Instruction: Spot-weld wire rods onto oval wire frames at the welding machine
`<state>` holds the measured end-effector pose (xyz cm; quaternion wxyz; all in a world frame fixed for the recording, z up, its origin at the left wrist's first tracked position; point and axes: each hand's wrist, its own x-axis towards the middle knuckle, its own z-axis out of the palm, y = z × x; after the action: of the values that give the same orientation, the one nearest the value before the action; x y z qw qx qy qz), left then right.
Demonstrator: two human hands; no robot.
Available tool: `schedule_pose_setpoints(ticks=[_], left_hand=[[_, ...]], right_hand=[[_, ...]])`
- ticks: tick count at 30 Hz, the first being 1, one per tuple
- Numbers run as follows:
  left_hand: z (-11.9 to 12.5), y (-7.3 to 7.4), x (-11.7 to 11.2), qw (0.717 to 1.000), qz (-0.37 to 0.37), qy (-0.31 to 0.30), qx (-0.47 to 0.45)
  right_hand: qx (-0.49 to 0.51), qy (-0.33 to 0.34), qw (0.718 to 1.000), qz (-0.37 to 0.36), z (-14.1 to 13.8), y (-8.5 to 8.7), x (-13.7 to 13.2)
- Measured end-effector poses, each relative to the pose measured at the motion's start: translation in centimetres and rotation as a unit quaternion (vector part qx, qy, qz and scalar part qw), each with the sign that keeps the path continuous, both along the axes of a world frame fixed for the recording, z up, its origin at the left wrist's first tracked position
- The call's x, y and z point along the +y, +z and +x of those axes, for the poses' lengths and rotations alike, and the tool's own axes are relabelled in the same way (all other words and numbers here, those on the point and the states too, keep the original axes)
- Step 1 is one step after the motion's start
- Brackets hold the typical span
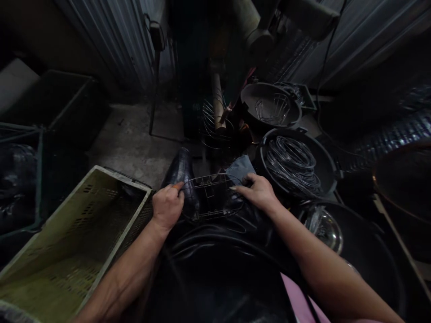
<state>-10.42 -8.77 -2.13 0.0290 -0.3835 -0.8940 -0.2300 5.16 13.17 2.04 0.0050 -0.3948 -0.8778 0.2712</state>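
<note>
Both my hands hold a small oval wire frame (212, 197) over my lap. My left hand (166, 206) is closed on its left end, thumb on top, with a thin orange-tipped object under the fingers. My right hand (257, 193) pinches the frame's right end, fingers curled. A dark apron or sheet (215, 269) covers my knees beneath the frame. A grey-blue cloth (240, 168) lies just beyond my right hand.
A pale green slotted crate (77, 242) stands at my left. Black tubs at right hold coiled wire (292, 166) and a wire basket (272, 107). Another wire frame (212, 119) leans by a machine post. Dark bins are at far left, corrugated wall behind.
</note>
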Motion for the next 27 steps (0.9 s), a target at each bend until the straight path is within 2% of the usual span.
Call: schedule_pose_setpoints(ticks=[6, 11, 16, 19, 21, 23, 25, 27], left_hand=[[0.3, 0.1, -0.6, 0.999, 0.051, -0.005, 0.003], [0.8, 0.5, -1.1, 0.996, 0.087, -0.031, -0.011], [1.1, 0.6, -1.3, 0.996, 0.084, -0.031, -0.019], [1.1, 0.5, -1.4, 0.996, 0.08, -0.032, -0.026], [1.1, 0.5, -1.5, 0.995, 0.091, -0.034, -0.036], [1.0, 0.5, -1.7, 0.993, 0.104, -0.04, -0.044], [1.0, 0.5, -1.8, 0.992, 0.111, -0.049, -0.045], [1.0, 0.7, -1.8, 0.99, 0.117, -0.066, -0.036]], right_hand=[[-0.024, -0.043, 0.998, 0.035, -0.6, 0.3, -1.2], [-0.043, -0.05, 0.992, 0.106, -0.6, 0.3, -1.8], [-0.048, -0.046, 0.981, 0.181, -0.4, -0.3, -3.2], [-0.03, -0.042, 0.979, 0.197, 0.0, -0.6, -3.4], [0.006, -0.019, 0.989, 0.147, 0.6, -0.3, -2.7], [0.055, 0.033, 0.998, 0.01, 1.2, 0.5, -1.5], [0.111, 0.057, 0.979, -0.159, 1.6, 1.5, -0.1], [0.153, 0.043, 0.948, -0.274, 1.7, 2.4, 1.2]])
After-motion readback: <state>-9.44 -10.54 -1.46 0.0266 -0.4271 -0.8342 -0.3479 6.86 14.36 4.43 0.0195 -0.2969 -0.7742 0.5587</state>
